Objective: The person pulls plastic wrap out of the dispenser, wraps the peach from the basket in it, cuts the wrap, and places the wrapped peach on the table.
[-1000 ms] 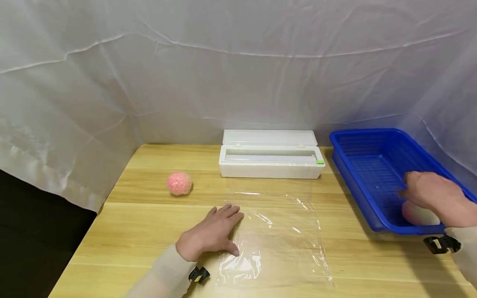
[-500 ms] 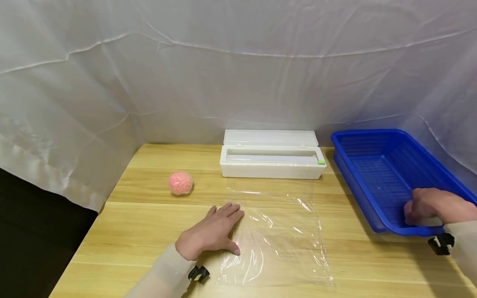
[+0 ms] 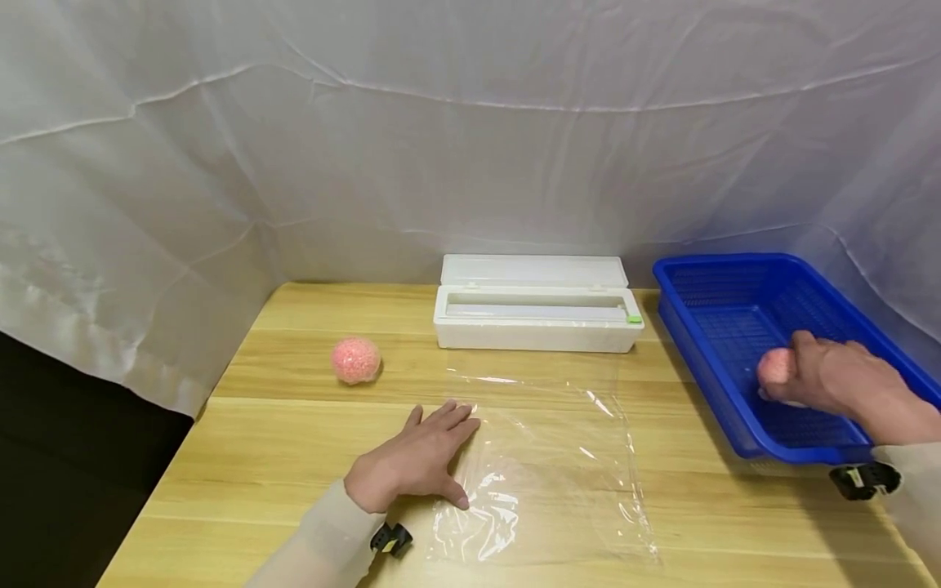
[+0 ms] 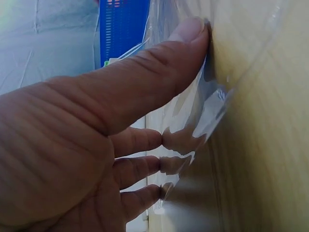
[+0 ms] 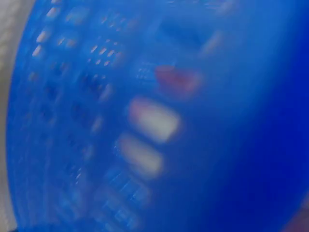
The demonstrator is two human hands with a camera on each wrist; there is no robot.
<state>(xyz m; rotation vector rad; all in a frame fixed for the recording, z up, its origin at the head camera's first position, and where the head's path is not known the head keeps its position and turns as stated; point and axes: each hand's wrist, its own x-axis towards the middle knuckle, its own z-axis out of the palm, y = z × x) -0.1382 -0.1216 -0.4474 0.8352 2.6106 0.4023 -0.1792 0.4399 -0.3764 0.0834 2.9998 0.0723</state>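
Note:
My left hand [image 3: 415,461] lies with fingers spread on the left edge of a sheet of clear cling film [image 3: 551,482], spread over the table. In the left wrist view, the thumb [image 4: 159,72] and fingertips touch the film. Inside the blue basket, my right hand [image 3: 838,376] grips a pink-and-white round thing [image 3: 776,369], like a peach; the palm hides part of it. The right wrist view is blurred and shows mostly the blue basket [image 5: 231,145]. Left of the film sits a pink, grainy-looking ball [image 3: 356,361] with a shiny surface.
Behind the film stands a white cling film box [image 3: 537,335], its lid [image 3: 535,270] tipped back and a roll inside. The blue basket [image 3: 691,359] is at the right of the wooden table [image 3: 279,457]. Pale cloth [image 3: 470,163] hangs behind and at the sides.
My right hand reached down in the basket, took hold of the pink-and-white round thing, and has moved it up and left. My left hand stays on the film.

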